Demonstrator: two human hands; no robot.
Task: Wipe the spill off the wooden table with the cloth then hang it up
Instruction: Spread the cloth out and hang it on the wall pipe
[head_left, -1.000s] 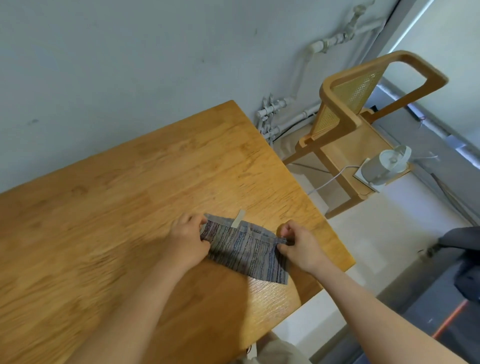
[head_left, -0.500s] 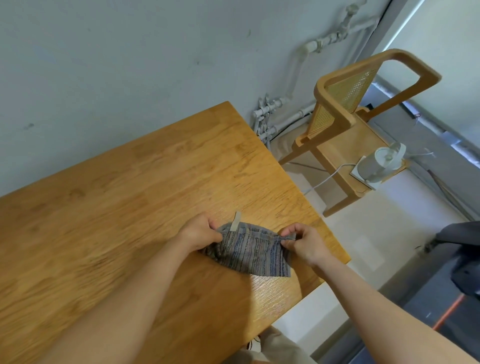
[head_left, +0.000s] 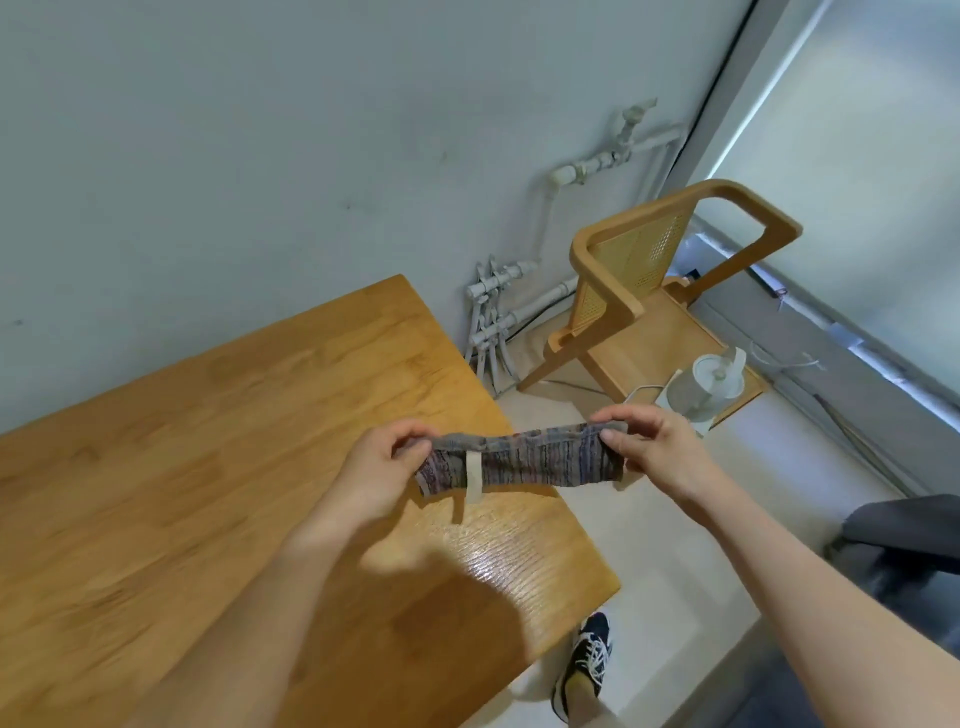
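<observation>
A small grey-and-purple striped cloth with a pale fabric loop hangs stretched in the air above the right edge of the wooden table. My left hand pinches its left end and my right hand pinches its right end. The cloth is folded into a narrow band between them. A glossy patch shows on the tabletop below the cloth, near the table's right corner.
A wooden chair with a cane back stands to the right of the table, with a white kettle on its seat. White pipes run along the wall. My shoe is on the pale floor below the table corner.
Both hands have lifted the cloth off the tabletop and pulled it taut in the air, shifting it rightward. The head camera has tilted, showing more floor and my shoe.
</observation>
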